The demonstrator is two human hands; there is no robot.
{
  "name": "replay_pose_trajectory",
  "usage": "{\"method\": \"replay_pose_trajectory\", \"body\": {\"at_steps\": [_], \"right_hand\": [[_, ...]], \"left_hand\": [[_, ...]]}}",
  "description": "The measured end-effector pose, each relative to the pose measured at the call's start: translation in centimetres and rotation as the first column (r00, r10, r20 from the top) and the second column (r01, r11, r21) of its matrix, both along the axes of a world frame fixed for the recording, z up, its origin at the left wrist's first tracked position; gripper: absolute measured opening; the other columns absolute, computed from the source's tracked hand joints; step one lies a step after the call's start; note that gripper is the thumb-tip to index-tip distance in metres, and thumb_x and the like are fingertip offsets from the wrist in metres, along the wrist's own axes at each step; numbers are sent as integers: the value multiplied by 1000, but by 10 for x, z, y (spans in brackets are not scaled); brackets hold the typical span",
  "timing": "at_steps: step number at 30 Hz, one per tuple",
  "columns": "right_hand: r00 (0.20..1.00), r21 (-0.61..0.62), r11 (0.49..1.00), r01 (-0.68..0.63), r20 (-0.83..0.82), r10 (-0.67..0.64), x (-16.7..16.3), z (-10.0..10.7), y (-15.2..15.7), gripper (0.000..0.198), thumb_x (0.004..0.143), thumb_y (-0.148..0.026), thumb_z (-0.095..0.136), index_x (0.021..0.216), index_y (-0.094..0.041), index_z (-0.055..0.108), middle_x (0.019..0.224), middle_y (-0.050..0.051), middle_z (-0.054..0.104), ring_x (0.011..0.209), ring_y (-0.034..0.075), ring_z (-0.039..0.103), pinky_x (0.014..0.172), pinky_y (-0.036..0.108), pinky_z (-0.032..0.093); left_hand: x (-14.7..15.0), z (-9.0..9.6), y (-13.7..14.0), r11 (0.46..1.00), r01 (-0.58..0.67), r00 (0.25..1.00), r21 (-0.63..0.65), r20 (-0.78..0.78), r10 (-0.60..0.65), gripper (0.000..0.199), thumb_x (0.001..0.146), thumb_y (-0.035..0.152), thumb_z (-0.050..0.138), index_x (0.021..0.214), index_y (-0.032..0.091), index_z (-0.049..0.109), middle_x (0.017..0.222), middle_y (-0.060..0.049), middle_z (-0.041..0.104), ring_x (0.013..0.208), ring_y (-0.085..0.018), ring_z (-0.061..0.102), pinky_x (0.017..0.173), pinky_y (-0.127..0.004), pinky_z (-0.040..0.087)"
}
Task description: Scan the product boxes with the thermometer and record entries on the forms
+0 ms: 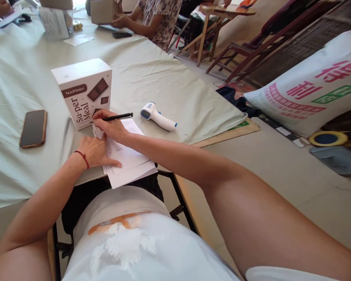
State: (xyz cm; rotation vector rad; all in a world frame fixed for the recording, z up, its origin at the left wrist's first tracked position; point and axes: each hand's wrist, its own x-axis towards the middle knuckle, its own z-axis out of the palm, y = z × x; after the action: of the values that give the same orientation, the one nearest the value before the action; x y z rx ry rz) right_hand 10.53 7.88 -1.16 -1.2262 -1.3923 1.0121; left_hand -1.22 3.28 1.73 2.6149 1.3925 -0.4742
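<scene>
Nearby, on the body side of the white box [83, 93], lie loose white papers [128, 168], their long side apparently running from the box back toward the body. The left hand [93, 152] rests across their left edge, thumb spread wide, just short of the box. A little farther on, right at the box's lower right corner, the right hand [111, 128] pinches a black pen [121, 116], so that hand is the nearer one. The pen's long axis runs almost crosswise, blunt end pointing rightward from the box; its tip is hidden by the fingers, so I can't be sure where it sits. Right of the box lies a white thermometer gun [159, 117], left a phone [33, 128], and well beyond it another person's hand [121, 21] is at a cardboard carton [102, 11]
</scene>
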Motion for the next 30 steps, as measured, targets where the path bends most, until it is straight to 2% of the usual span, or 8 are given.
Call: {"method": "replay_pose_trajectory", "body": {"at_steps": [5, 8, 12, 15, 19, 22, 25, 30], "right_hand": [[998, 1, 999, 39, -46, -39, 22, -18, -1, 14, 66, -25, 60, 78, -19, 64, 77, -1, 65, 78, 16, 58, 79, 29, 50], [991, -49, 998, 45, -121, -51, 26, -23, -2, 17, 66, -28, 57, 79, -19, 63, 69, -2, 61, 67, 14, 54, 69, 28, 48], [972, -102, 987, 127, -187, -145, 26, -26, -2, 12, 66, -29, 55, 74, -20, 56, 60, -3, 56, 56, 12, 47, 59, 27, 43], [989, -32, 991, 127, -71, -129, 25, -26, -3, 11, 67, -30, 56, 68, -20, 56, 61, -2, 55, 62, 14, 49, 63, 29, 45], [989, 31, 991, 127, 78, -129, 22, -27, -6, 8, 67, -29, 57, 66, -21, 57, 66, 0, 57, 71, 17, 54, 72, 32, 48], [987, 36, 992, 118, 102, -121, 20, -29, -8, 7, 67, -28, 57, 66, -21, 57, 66, 0, 58, 71, 17, 54, 72, 32, 49], [987, 42, 993, 112, 114, -116, 19, -30, -7, 7, 67, -29, 57, 66, -21, 58, 66, 0, 59, 69, 17, 54, 72, 33, 49], [985, 47, 993, 105, 130, -110, 19, -31, -7, 8, 67, -30, 57, 67, -22, 57, 67, 1, 60, 70, 18, 55, 74, 35, 49]], "left_hand": [[0, 1, -2, 1000, 5, 1000, 15, 20, -5, 119, 67, 93, 64, 144, 5, 43, 102, -23, 73, 94, -43, 71, 82, -43, 51], [-1, 2, -6, 1000, -7, 1000, -3, 26, 7, 118, 67, 94, 63, 141, 4, 45, 104, -23, 73, 94, -42, 71, 79, -42, 51], [-1, 3, -10, 999, -35, 999, -31, 24, 36, 115, 67, 95, 61, 137, 4, 47, 102, -22, 74, 93, -41, 71, 77, -40, 49], [-1, 2, -11, 998, -51, 998, -31, 21, 52, 114, 69, 95, 59, 137, 4, 47, 102, -21, 74, 93, -40, 71, 75, -39, 49], [-1, 2, -11, 995, -99, 995, -4, 26, 99, 103, 83, 90, 48, 136, 2, 49, 99, -23, 73, 91, -40, 72, 73, -40, 48], [-1, 3, -11, 989, -145, 989, 3, 38, 145, 96, 89, 84, 48, 135, 0, 50, 99, -24, 73, 92, -40, 72, 73, -41, 49], [0, 4, -11, 989, -149, 988, 5, 34, 149, 99, 89, 83, 50, 138, -3, 48, 99, -24, 73, 93, -40, 71, 76, -42, 50], [1, 4, -10, 992, -128, 991, 10, 28, 127, 90, 88, 83, 50, 130, 4, 56, 97, -21, 73, 91, -38, 71, 76, -41, 50]]}}
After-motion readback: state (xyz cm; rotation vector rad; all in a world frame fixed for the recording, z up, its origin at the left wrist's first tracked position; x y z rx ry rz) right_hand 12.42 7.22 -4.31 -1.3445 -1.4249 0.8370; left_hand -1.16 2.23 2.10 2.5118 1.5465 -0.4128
